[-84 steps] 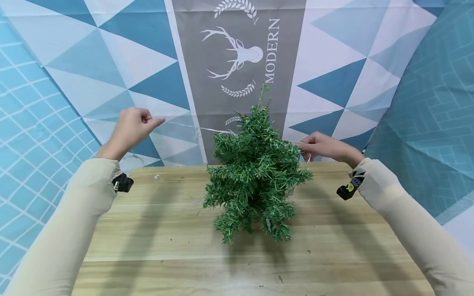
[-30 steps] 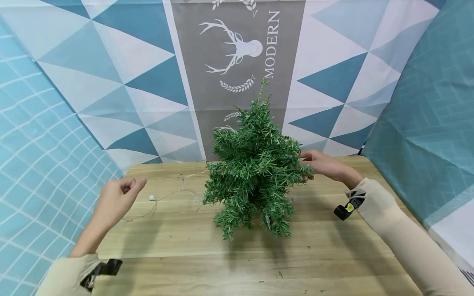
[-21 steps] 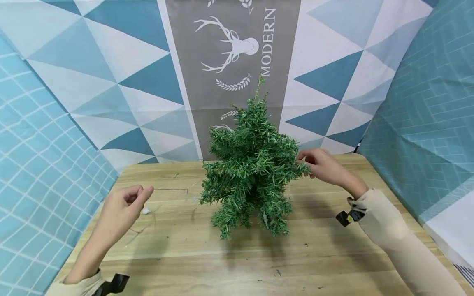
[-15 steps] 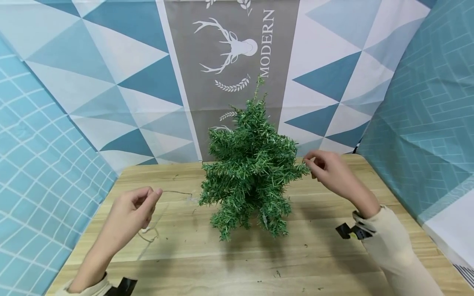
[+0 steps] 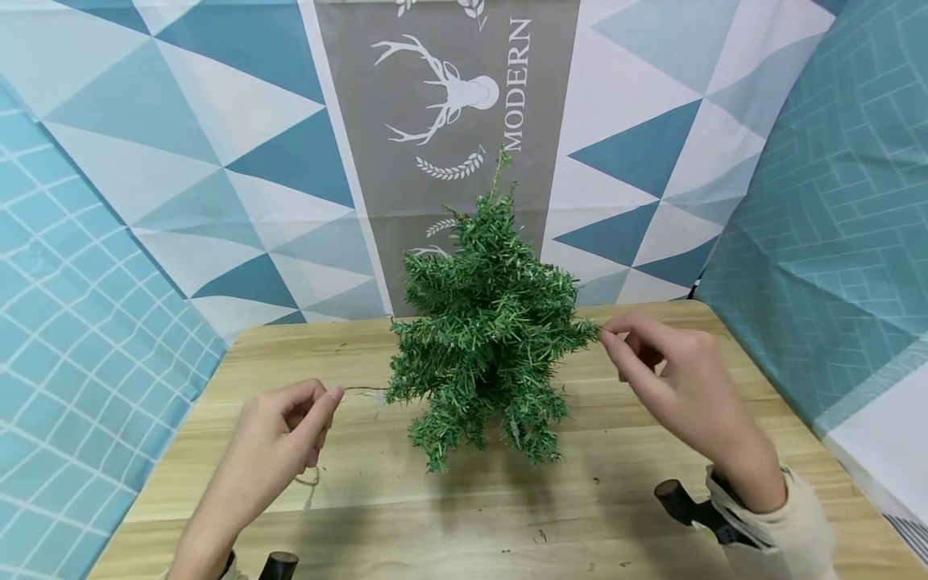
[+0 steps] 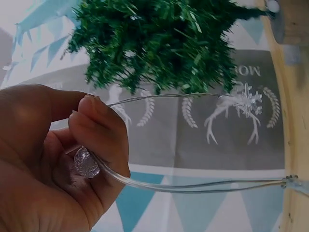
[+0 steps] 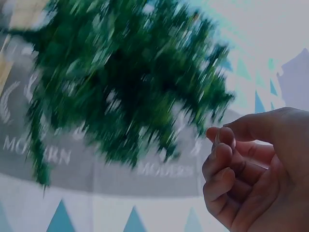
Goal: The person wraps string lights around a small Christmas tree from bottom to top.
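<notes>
Wire in my left hand, one run of it reaching across to the left side of the tree, and what a fiddly thing it is! One thin length goes from my thumb and fingertip to a clear snowflake; a second, doubled length comes out under my fingers and runs to another small clear piece by the table's edge. Count a third: a clear lump, tucked against my curled fingers. So three clear pieces around this hand, and the thumb is pinched firmly on the wire.

Over to my right hand! Thumb and forefinger closed together, other fingers curled, right at the tip of a branch on the tree's right side. A thin strand glints between the fingertips; whether it's the same wire, I can't tell.

One tree, green and upright, stands between my two hands on one wooden table, a few dark bits scattered about. Two black wrist cameras, one per arm. Behind it all, a patterned cloth with one whole white deer head.
</notes>
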`<act>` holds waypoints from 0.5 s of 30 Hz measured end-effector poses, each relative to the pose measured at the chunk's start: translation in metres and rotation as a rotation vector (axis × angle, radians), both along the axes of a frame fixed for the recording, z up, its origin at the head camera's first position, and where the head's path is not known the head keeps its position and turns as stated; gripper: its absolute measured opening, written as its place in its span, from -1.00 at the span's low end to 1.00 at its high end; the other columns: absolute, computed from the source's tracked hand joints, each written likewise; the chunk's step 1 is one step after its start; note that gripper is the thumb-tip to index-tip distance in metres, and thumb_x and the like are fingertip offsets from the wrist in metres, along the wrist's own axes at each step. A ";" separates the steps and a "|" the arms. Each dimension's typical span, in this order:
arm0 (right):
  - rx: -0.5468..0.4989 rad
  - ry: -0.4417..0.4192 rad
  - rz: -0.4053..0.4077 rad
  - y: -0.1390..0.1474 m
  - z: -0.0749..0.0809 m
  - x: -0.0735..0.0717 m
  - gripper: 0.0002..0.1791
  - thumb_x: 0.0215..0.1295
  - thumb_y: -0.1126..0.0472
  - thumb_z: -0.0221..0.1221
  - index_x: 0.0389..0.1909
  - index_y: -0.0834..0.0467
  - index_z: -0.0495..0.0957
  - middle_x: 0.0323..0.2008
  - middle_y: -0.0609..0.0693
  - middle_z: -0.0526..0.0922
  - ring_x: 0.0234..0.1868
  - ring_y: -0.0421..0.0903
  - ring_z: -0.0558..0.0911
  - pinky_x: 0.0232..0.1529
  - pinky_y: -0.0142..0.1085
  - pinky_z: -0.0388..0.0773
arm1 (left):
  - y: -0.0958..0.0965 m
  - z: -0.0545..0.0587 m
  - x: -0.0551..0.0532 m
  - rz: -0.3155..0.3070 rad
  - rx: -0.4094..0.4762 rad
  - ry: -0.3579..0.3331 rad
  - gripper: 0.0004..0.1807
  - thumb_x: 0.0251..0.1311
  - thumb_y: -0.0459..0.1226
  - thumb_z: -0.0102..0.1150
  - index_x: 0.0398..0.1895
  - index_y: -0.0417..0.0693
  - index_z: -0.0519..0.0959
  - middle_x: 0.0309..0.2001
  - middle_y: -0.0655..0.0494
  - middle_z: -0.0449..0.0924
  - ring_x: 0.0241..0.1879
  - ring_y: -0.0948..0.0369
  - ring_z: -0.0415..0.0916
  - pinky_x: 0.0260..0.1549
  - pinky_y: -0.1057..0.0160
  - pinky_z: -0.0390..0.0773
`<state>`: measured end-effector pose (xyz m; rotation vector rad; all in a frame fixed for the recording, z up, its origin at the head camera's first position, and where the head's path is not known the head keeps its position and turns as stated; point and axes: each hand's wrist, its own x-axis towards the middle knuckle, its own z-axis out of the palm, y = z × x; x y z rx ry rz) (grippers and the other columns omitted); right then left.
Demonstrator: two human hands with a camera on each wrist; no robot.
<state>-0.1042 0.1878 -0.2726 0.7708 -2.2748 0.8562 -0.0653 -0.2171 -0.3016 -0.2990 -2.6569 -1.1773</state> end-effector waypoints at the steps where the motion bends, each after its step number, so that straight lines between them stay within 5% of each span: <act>1: 0.004 0.024 0.018 -0.004 0.001 0.004 -0.81 0.32 0.39 0.23 -0.22 0.02 0.66 -0.65 -0.34 0.42 -0.65 -0.38 0.43 -0.62 -0.52 0.33 | 0.002 0.001 0.001 0.003 0.002 -0.001 -0.54 0.50 -0.03 -0.01 -0.64 0.04 0.41 -0.80 0.22 0.36 -0.81 0.22 0.35 -0.76 0.26 0.43; 5: -0.006 0.037 0.097 -0.022 0.001 0.018 -0.75 0.28 0.43 0.24 -0.19 0.01 0.67 -0.62 -0.37 0.42 -0.62 -0.41 0.39 -0.60 -0.55 0.31 | 0.009 0.006 0.004 0.013 0.001 0.030 -0.54 0.49 -0.04 0.00 -0.65 0.07 0.42 -0.81 0.25 0.35 -0.82 0.24 0.33 -0.72 0.28 0.43; 15: -0.023 -0.119 0.351 -0.065 -0.019 0.034 -0.77 0.37 0.39 0.18 -0.15 -0.01 0.64 -0.49 -0.32 0.52 -0.58 -0.44 0.35 -0.58 -0.60 0.34 | 0.027 0.008 0.010 -0.015 0.015 0.059 -0.57 0.49 -0.06 0.01 -0.63 0.11 0.43 -0.80 0.31 0.34 -0.81 0.29 0.34 -0.74 0.30 0.44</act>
